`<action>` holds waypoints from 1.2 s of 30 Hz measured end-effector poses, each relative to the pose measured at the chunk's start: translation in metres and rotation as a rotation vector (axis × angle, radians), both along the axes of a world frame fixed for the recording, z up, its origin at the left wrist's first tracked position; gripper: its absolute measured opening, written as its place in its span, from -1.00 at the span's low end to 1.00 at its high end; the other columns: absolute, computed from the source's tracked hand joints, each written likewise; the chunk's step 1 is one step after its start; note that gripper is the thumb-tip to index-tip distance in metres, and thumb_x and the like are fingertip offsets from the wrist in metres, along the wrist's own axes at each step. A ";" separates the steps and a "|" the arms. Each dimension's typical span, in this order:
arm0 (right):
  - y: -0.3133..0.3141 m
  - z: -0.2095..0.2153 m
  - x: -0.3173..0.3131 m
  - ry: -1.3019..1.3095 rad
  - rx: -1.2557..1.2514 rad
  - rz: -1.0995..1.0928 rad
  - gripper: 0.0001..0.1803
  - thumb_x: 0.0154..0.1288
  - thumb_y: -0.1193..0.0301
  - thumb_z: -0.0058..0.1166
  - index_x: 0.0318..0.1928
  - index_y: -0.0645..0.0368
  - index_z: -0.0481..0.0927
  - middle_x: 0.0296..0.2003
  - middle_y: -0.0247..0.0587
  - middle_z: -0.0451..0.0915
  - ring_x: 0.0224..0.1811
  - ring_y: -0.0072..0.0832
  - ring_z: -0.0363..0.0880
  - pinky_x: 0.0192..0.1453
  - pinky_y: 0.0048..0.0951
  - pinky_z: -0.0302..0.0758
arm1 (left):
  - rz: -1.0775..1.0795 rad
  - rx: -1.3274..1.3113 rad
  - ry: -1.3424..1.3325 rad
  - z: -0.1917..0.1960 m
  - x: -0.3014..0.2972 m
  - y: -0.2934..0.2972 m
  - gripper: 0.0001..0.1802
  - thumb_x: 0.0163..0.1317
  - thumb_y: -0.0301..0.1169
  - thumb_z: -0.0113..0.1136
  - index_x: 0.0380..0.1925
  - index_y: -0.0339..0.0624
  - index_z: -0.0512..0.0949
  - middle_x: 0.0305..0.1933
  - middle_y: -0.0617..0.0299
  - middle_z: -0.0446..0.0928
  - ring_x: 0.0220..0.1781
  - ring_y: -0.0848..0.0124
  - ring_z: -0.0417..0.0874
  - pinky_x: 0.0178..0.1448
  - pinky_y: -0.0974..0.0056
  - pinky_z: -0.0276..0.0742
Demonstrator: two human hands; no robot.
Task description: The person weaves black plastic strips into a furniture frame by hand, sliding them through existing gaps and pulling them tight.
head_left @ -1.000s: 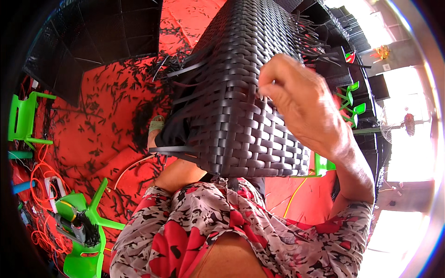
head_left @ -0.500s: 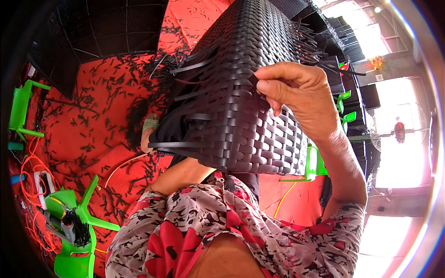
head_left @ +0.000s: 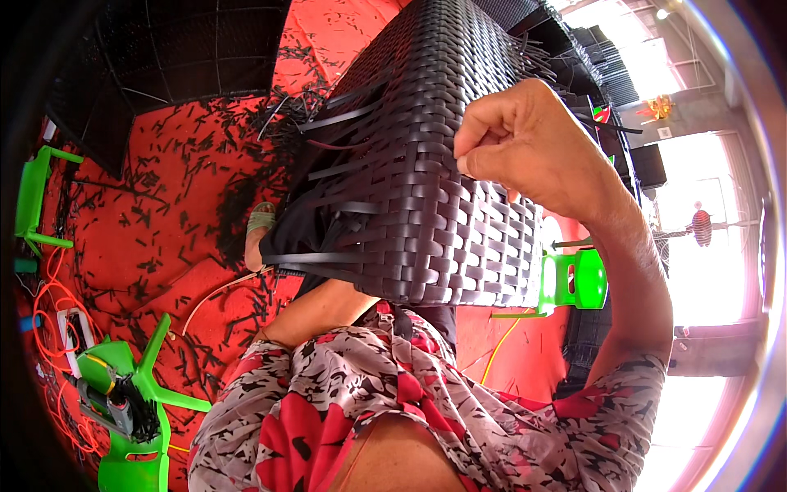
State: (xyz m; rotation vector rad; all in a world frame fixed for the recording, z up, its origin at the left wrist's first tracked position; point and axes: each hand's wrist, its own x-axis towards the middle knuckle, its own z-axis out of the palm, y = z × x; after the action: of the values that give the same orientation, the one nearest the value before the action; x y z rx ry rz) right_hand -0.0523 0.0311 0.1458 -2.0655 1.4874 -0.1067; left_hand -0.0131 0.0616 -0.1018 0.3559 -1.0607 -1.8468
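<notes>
A large dark woven piece of flat plastic strips (head_left: pixel 459 238), box-shaped with a rounded edge, rises in front of my body. Several loose strip ends (head_left: pixel 348 119) stick out along its left side. My right hand (head_left: pixel 525 152) is at the upper part of the near face, just right of the edge. Its thumb and forefinger are pinched together against the weave; what lies between them is hidden. My left forearm (head_left: pixel 332 307) reaches in below the woven piece, which hides my left hand.
Black strip scraps (head_left: pixel 188 172) litter the red floor covering (head_left: pixel 156 271). Green plastic stools (head_left: pixel 135 467) stand at lower left, far left and right. A grey tool (head_left: pixel 106 406) lies on the lower-left one, near orange cable (head_left: pixel 61 307). Dark woven panels (head_left: pixel 193 49) stand at upper left.
My right wrist and elbow have swung up and to the right, with the fingertips shifting slightly down. A dark strip end seen at the fingertips before is now out of sight. The woven piece stays nearly still.
</notes>
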 end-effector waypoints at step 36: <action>0.008 -0.017 -0.041 -0.238 0.002 -0.131 -0.85 0.09 0.53 0.22 -0.53 0.27 0.51 -0.67 -0.41 0.47 -0.65 -0.77 0.38 -0.59 -0.63 0.33 | 0.598 -0.753 -0.430 0.104 0.088 -0.041 -0.85 -0.15 -0.65 0.27 -0.56 -0.26 0.49 -0.55 0.20 0.48 -0.57 0.41 0.51 -0.48 0.37 0.39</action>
State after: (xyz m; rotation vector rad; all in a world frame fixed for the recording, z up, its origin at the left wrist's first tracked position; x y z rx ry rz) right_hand -0.0938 0.0390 0.1292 -1.8785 1.4711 -0.3882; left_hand 0.0749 0.0210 0.0024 0.5466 -1.6337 -0.7737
